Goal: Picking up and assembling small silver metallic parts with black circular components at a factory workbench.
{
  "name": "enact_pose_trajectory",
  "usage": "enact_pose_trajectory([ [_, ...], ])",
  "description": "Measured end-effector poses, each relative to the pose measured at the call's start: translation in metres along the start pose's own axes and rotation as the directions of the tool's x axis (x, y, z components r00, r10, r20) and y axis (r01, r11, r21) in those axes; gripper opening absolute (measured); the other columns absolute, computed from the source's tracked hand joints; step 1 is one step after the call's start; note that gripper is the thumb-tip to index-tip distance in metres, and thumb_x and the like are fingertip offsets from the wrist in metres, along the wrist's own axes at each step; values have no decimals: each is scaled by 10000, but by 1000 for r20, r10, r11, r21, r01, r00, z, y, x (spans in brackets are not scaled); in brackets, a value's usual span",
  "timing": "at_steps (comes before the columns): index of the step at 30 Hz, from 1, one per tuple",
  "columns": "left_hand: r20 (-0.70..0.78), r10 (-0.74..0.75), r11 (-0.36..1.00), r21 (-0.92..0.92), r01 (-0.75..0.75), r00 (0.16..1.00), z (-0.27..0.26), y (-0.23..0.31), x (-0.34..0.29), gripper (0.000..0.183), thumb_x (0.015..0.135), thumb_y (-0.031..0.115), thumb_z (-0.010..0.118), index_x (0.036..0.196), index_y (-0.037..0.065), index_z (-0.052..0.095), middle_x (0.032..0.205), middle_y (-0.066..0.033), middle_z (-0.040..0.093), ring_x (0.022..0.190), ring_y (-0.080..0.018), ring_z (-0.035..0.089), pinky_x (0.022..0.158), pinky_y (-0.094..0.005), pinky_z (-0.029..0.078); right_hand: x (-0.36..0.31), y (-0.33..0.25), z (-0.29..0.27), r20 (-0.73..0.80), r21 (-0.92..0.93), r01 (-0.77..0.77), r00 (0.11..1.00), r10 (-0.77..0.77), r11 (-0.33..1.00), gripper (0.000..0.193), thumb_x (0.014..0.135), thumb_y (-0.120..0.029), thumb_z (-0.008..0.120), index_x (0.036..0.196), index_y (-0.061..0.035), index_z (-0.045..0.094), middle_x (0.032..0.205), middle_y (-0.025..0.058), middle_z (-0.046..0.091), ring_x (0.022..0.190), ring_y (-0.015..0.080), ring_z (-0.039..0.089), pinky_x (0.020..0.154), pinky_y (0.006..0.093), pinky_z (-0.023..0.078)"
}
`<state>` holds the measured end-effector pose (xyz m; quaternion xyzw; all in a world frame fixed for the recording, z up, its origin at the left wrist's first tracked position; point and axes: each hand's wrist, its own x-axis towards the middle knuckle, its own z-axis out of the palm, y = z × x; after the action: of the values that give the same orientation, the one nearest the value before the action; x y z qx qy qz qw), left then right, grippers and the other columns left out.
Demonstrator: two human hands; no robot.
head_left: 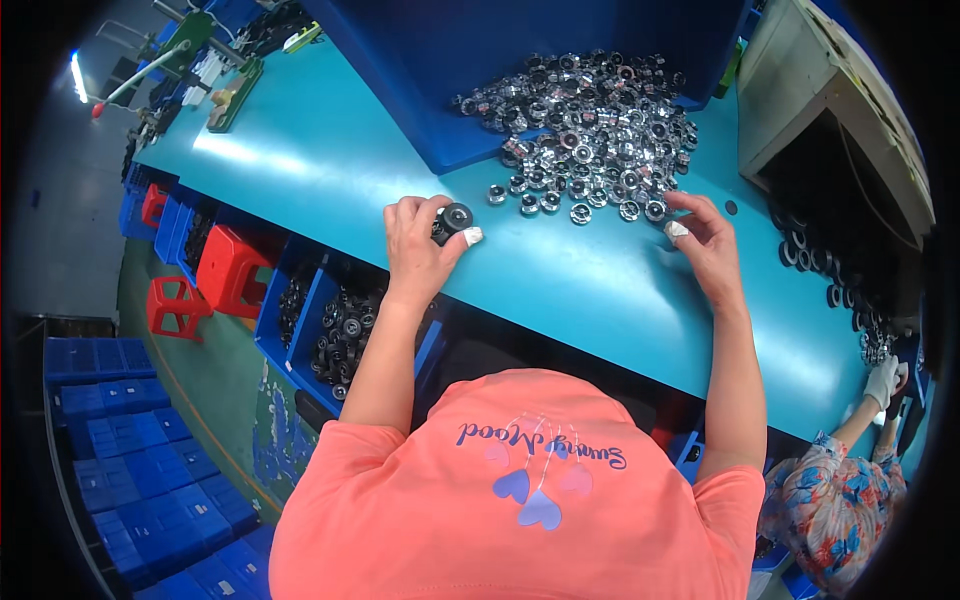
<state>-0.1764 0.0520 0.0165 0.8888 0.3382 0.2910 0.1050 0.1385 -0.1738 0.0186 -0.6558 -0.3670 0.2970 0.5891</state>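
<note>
My left hand [416, 240] is closed round a small black wheel [457, 217] with a dark tyre and a lighter centre, held just above the turquoise table [560, 290]. White tape wraps its thumb tip. At the right front edge of a heap of silver wheel hubs [600, 130], my right hand [705, 240] has its forefinger and taped thumb apart. One shiny hub [655, 211] lies beside those fingertips, and I see nothing gripped between them. Several more hubs lie loose in a row along the front of the heap.
The heap spills from a big blue bin [400, 90]. Black rings [800, 250] lie at the right, near a co-worker's gloved hand [883, 383]. Under the table's left edge are blue bins of black wheels [345, 330]. Red stools [230, 270] and stacked blue crates [150, 450] stand on the floor.
</note>
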Motion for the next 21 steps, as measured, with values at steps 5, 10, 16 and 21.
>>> enact_pose_trajectory([
  [5,88,-30,993,-107,40,996,-2,-9,-2,474,726,245,849,1159,115,708,1009,-97,573,1009,-306,520,888,-407,456,1,9,-3,28,-74,-27,999,29,997,379,842,-18,663,1219,-45,682,1157,36,605,898,113,621,824,264,509],
  [10,134,-60,994,-85,71,989,-7,-5,-3,505,738,234,841,1219,151,713,979,-94,568,991,-299,517,885,-399,457,0,10,-3,38,-101,-43,998,47,994,368,847,-10,661,1212,-54,687,1131,32,620,908,112,627,829,267,505],
  [16,118,-52,999,6,52,992,-7,-8,-8,488,739,261,843,1199,155,720,942,-92,555,917,-285,509,833,-393,454,-1,5,0,50,-111,-55,997,61,992,347,859,-11,662,1202,-57,690,1106,27,634,896,109,622,816,260,498],
  [21,92,-43,999,-11,44,995,-12,-12,-15,474,745,284,839,1180,138,721,902,-91,548,884,-281,518,805,-391,455,0,10,-1,71,-107,-51,996,59,993,339,865,-13,659,1200,-54,691,1110,29,639,906,109,624,812,258,504],
])
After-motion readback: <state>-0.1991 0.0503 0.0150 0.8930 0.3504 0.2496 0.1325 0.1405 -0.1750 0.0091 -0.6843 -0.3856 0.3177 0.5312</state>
